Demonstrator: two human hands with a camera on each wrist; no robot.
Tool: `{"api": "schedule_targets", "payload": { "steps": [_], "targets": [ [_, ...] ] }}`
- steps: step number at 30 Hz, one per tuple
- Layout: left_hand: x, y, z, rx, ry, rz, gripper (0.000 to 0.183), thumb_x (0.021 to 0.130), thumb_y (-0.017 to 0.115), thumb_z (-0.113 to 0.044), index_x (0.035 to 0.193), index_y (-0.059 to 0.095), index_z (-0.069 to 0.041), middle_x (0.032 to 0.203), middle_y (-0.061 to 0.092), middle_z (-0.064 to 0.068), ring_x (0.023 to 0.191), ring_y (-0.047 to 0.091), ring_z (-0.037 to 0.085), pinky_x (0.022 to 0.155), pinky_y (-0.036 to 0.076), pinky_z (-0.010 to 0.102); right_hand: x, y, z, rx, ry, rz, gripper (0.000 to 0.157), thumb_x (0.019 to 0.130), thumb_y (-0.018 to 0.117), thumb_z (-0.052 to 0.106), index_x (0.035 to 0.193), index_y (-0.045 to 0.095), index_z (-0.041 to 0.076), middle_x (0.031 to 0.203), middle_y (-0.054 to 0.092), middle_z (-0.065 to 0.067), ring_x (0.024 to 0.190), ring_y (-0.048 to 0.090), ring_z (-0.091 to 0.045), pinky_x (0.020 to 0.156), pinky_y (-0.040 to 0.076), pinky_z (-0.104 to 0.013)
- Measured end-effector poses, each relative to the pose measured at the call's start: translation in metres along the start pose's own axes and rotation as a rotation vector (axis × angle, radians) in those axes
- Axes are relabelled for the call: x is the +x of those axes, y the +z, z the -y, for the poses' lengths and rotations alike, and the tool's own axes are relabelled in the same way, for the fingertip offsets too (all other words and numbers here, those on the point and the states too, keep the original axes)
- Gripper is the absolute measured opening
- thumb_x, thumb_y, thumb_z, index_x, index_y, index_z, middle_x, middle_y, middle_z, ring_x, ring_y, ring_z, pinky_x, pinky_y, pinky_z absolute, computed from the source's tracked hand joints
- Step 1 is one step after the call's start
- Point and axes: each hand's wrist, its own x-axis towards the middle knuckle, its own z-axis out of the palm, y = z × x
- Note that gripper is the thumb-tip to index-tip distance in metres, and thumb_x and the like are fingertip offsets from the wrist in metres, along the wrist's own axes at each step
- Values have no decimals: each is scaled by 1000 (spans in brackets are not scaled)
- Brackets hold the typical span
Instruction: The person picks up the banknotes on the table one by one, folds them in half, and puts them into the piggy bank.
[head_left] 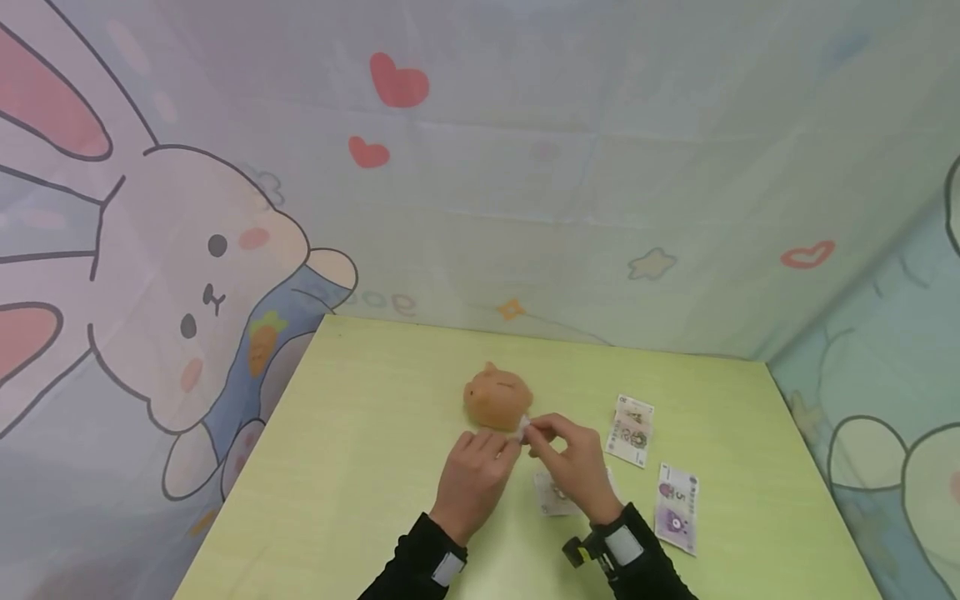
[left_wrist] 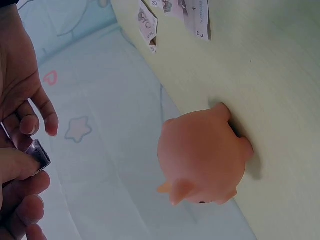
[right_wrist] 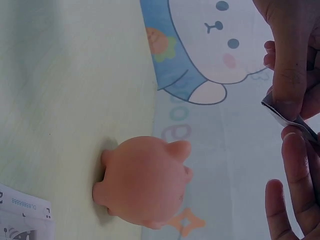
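Observation:
Both hands are raised close together just on the near side of an orange-pink piggy bank [head_left: 497, 400]. Between them is a small folded banknote [head_left: 522, 427]. My left hand [head_left: 474, 482] pinches it, its thumb lying flat on the paper in the left wrist view. From the other side my right hand [head_left: 576, 468] grips it with thumb and fingertips. The folded note [right_wrist: 285, 116] shows a bent edge in the right wrist view. The piggy bank [left_wrist: 202, 155] stands upright on the table, untouched, with a thin dark line on its back.
On the pale yellow table [head_left: 360, 417], a banknote [head_left: 630, 431] and a purple five note [head_left: 677, 508] lie to the right. Another note [head_left: 553, 496] is partly hidden under my right hand. A patterned cloth [head_left: 525, 167] hangs behind the table's far edge.

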Motion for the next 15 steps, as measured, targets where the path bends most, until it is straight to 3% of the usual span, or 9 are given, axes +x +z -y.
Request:
{"api": "schedule_targets", "payload": {
  "steps": [4, 8, 15],
  "targets": [
    [1, -1, -1, -50, -38, -30, 4, 87, 67, -16, 89, 70, -15, 78, 63, -5, 74, 59, 12, 59, 42, 25, 0, -1, -1, 15, 23, -9, 6, 92, 65, 12, 97, 69, 13, 75, 70, 0, 62, 64, -8, 54, 45, -16],
    [2, 0, 1, -195, -138, -64, 14, 80, 77, -25, 88, 69, -16, 81, 64, -7, 74, 60, 9, 60, 45, 24, 0, -2, -1, 6, 26, -17, 7, 93, 64, 11, 98, 69, 13, 75, 70, 1, 62, 64, -6, 54, 43, -17],
    [8, 0, 9, -426, -282, -101, 12, 85, 73, -27, 93, 70, -19, 85, 66, -8, 78, 60, 6, 64, 48, 21, -1, -3, 0, -74, -83, -1, 13, 91, 65, 6, 102, 68, 12, 79, 69, 4, 63, 61, -3, 61, 48, -18]
  ]
}}
